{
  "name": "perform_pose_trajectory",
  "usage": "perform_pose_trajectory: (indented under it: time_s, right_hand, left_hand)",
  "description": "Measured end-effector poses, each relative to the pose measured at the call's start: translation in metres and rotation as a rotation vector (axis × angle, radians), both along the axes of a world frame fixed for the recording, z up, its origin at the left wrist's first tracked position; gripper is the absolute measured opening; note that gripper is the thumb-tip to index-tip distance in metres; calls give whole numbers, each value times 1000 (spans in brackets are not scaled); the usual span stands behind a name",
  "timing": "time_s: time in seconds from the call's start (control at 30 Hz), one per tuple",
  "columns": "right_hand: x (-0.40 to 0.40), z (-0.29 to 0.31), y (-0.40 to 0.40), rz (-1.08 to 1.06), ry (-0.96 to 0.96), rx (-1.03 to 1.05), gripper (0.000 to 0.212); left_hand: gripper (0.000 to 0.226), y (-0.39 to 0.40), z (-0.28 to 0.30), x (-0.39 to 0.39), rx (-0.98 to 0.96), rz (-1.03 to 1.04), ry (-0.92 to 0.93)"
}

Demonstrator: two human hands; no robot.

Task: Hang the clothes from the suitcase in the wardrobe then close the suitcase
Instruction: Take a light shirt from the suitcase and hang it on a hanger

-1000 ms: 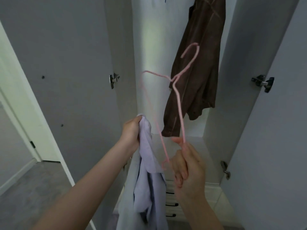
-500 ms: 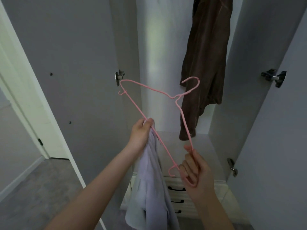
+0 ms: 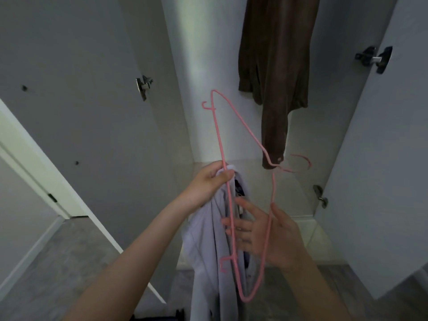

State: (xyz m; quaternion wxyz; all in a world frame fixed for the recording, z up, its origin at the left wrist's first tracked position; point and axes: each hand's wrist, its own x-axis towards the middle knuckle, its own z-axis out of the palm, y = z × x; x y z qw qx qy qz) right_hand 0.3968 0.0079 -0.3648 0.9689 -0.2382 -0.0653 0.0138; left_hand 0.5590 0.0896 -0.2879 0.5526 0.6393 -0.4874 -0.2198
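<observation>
We see the left hand (image 3: 209, 181) bunched around the collar end of a pale lilac shirt (image 3: 208, 246), thumb and fingers pinching the cloth; the pink wire hanger (image 3: 234, 228) bar crosses right at those fingertips, and we cannot tell if the hand grips the bar too. At 4 o'clock from it the right hand (image 3: 261, 235) has its fingers spread and nearly straight, behind the hanger's long bar, while the thumb side touches the other wire. The hanger stands on end: one shoulder tip at 12 o'clock, the other at 6, the hook (image 3: 301, 163) pointing to 3 o'clock. The shirt hangs down from the left hand toward 6 o'clock. Farther out, at 12 to 1 o'clock, a brown jacket (image 3: 275, 66) hangs inside the open wardrobe (image 3: 203, 54), its sleeve end just behind the hanger's neck. Wardrobe doors (image 3: 81, 89) stand open at 9 and 3 o'clock, with metal hinges (image 3: 143, 85). Grey floor (image 3: 58, 262) at 7 o'clock.
</observation>
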Motion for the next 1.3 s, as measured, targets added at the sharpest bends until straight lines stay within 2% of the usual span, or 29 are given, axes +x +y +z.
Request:
perform_pose_trajectory:
  time_s: [0.17,0.27,0.37,0.5,0.53,0.6,0.63,0.67,0.73,0.83,1.0,1.13,1.23,1.3]
  right_hand:
    - [1,-8,9,-11,-100,120,82]
    - [3,-2,14,31,-44,112,76]
    - [3,4,9,-92,160,-73,68]
    - [0,2,4,-290,383,-352,46]
    - [-3,-1,2,-337,424,-401,43]
    - [-14,-8,-4,-407,463,-474,41]
    - [-20,-13,-8,-414,465,-500,41]
    - [-26,-16,-12,-402,465,-526,42]
    - [-36,-24,-18,-353,493,-569,43]
    - [-44,-39,-22,-297,570,-565,46]
    - [-51,-58,-23,-231,619,-593,49]
    - [-50,-64,-23,-244,636,-589,25]
    - [-49,-67,-25,-234,677,-614,37]
    - [-45,-69,-24,-230,691,-680,42]
  left_hand:
    - [19,-4,-5,2,20,-58,-6]
    - [21,-5,-10,0,66,-89,-130]
    - [30,-9,-19,1,141,-32,-207]
    - [41,-7,-31,17,555,-28,-227]
    - [36,-4,-36,22,602,-67,-150]
    - [13,-3,-42,27,551,-72,142]
    - [4,-4,-43,27,495,-16,288]
    - [4,-6,-43,29,430,66,394]
    - [8,-12,-38,36,324,209,520]
    - [15,-17,-23,51,259,303,569]
    - [14,-29,9,71,181,362,405]
    - [10,-38,29,83,162,376,159]
    - [23,-41,41,88,152,438,-65]
    - [23,-42,46,84,159,427,-180]
